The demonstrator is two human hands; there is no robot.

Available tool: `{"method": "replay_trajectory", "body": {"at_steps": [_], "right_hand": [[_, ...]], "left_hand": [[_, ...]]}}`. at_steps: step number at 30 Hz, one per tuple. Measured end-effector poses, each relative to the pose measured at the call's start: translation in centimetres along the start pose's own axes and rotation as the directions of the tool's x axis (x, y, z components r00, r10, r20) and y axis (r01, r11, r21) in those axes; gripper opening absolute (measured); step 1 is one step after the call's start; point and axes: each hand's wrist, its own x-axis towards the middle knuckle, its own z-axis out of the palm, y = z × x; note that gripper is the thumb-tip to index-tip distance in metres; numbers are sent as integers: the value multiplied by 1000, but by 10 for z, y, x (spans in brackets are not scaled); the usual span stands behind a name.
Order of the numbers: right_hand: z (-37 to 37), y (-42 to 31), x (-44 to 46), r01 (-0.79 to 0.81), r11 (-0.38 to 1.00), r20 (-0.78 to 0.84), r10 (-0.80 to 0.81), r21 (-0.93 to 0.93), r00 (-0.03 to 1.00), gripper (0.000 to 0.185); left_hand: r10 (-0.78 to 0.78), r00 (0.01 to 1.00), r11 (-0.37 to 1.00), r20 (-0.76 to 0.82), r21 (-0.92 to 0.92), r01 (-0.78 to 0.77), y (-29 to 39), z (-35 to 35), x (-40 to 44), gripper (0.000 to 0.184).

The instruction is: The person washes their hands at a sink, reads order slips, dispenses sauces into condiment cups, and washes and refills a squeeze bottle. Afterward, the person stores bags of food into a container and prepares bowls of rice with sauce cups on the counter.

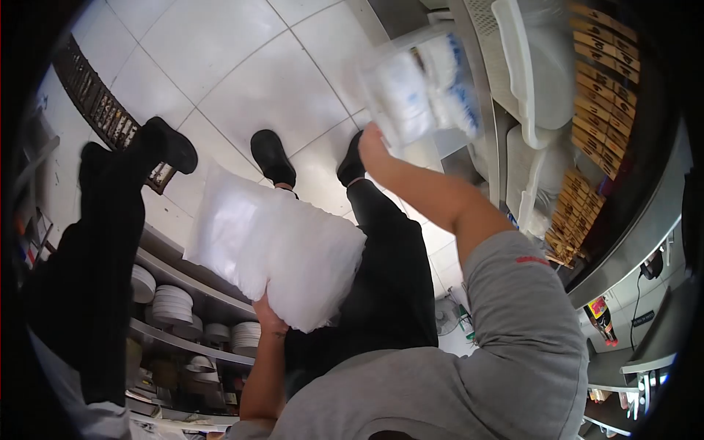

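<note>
My left hand (pixel 271 317) grips the lower edge of a large, puffy white plastic pack (pixel 282 246), which is tilted in front of my legs. What fills this pack cannot be made out. On the other side, my right hand (pixel 375 152) reaches forward and holds the near edge of a clear plastic package (pixel 418 92). White bundles and blue print show through it, blurred by motion. Its fingers are partly hidden behind the package, which is close to the steel shelving on the right.
On the left, shelves hold stacked white plates (pixel 173 304). Another person's dark-trousered leg (pixel 110 242) stands close by there. A brown slatted mat (pixel 95 92) lies on the tiled floor (pixel 220 48). At right are white plastic containers (pixel 539 66) and rows of wooden pieces (pixel 605 95).
</note>
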Motion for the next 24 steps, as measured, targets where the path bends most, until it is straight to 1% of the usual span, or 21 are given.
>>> {"method": "replay_trajectory", "body": {"at_steps": [1,3,4,5,6,7,8,9,10,11,12,14,15,17,18,19,20,21,22,23,24], "right_hand": [[-22,1,-10,97,993,-148,-86,72,985,13],[-54,25,-25,225,888,-360,-73,401,930,14],[-59,35,-32,284,771,-473,26,570,881,16],[-61,43,-40,355,618,-549,151,701,822,20],[-65,52,-48,437,442,-587,293,783,755,24],[-69,67,-60,429,423,-599,483,798,639,27],[-66,84,-73,431,404,-585,647,807,489,30],[-50,102,-83,294,334,-441,755,896,485,36],[-31,121,-89,159,238,-285,844,958,454,42],[-4,127,-81,-92,126,-79,912,988,402,52],[20,132,-68,-327,-16,119,948,945,295,62],[41,153,-49,-437,-81,309,820,896,482,74],[46,156,-46,-496,-98,403,725,863,559,80],[28,155,-57,-364,-109,311,769,925,559,84],[21,151,-65,-297,-114,267,793,948,547,85],[32,134,-75,32,-16,-3,860,999,511,84],[7,126,-109,173,-267,94,755,948,649,81],[-31,121,-156,258,-513,138,611,819,779,78],[-58,118,-201,349,-694,85,508,630,857,75],[-88,129,-246,318,-635,45,487,704,872,77],[-103,136,-278,384,-351,-107,604,854,790,77]], "left_hand": [[8,1000,1000,-21,-8,-8,-2,-1,1,44],[-12,999,1000,-38,-27,11,-6,-6,2,44],[-40,999,999,-33,-36,39,-6,-9,3,45],[-69,997,997,-24,-42,68,-7,-11,4,45],[-50,999,999,-17,-11,50,-6,-6,2,46],[-29,1000,999,-10,16,29,-1,0,-2,47],[-4,1000,999,-3,41,5,1,5,-3,48],[2,1000,999,6,50,-2,-1,6,-3,48],[10,1000,998,12,61,-11,-2,5,-3,48],[22,1000,997,16,75,-23,-2,4,-3,48],[13,1000,999,18,49,-14,-1,6,-2,48],[-13,1000,1000,17,5,13,3,10,-4,48],[10,1000,999,13,43,-10,3,13,-5,48],[58,998,990,3,126,-58,4,22,-12,48],[171,981,927,94,321,-192,10,32,-17,49],[253,945,813,207,485,-324,15,46,-25,50],[301,894,658,332,606,-447,16,61,-32,51],[242,943,873,228,373,-314,13,79,-34,41],[266,905,778,333,481,-405,15,97,-28,35],[275,855,658,439,563,-501,17,118,-17,29],[311,839,677,447,515,-526,11,146,-3,22]]}}
